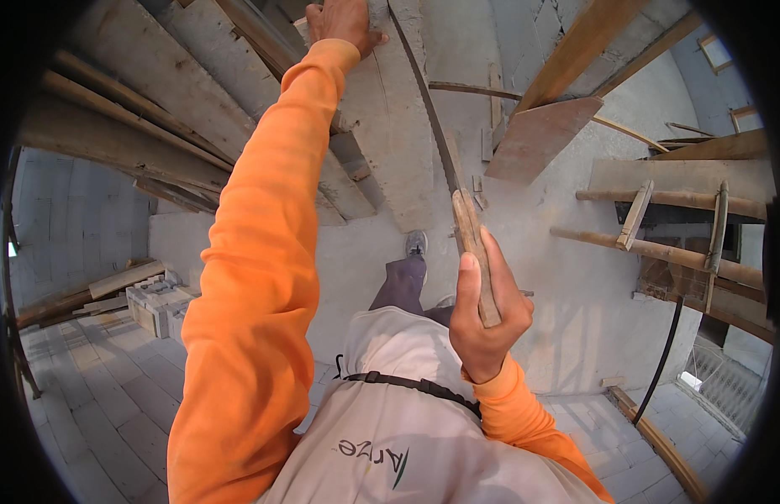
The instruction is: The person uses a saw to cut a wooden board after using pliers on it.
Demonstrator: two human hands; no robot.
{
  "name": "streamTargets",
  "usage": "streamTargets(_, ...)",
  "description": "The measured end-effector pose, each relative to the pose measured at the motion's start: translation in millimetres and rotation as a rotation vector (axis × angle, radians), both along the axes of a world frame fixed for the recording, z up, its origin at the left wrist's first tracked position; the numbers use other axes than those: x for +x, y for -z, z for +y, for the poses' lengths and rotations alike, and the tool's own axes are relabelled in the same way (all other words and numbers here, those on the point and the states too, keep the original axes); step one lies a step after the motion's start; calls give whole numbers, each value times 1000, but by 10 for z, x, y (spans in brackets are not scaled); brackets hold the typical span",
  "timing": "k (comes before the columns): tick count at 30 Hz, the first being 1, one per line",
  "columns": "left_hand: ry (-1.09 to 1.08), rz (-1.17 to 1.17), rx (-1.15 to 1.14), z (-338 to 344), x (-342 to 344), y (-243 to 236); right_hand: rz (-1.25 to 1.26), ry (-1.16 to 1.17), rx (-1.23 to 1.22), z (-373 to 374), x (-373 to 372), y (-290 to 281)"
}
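Observation:
My left hand point(339, 23) grips the far part of a long grey, weathered board point(382, 147) at the top of the view. My right hand point(487, 336), lower right of centre, is closed round the worn wooden handle point(471, 235) of a long, narrow saw. The dark saw blade point(432, 105) runs up from the handle along the board's right edge, its far end near my left hand; whether its teeth touch the wood I cannot tell. Below the board, my shoe point(416, 243) stands on the grey floor.
More planks point(155, 80) lean at upper left, wooden beams point(558, 59) and a panel point(537, 139) at upper right. A bamboo ladder point(671, 256) lies across an opening at right. Pale blocks point(150, 311) are stacked at left, and a loose timber point(659, 445) lies at lower right.

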State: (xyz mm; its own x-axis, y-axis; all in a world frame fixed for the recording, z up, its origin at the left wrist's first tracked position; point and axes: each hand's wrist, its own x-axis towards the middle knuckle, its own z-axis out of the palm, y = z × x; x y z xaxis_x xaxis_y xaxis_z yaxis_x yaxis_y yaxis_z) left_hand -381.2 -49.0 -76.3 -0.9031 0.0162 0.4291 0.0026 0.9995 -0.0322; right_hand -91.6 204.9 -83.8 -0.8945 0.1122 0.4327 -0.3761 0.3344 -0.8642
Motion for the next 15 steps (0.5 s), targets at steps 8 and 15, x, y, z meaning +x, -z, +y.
streamTargets(8, -60, -11, -18, -82, 101, -14, -48, -70, -71, -335, -899, -377)
streamTargets(15, -2, 77, -35, -125, -26, 60, 19, -37, 70, -9, 5, -67)
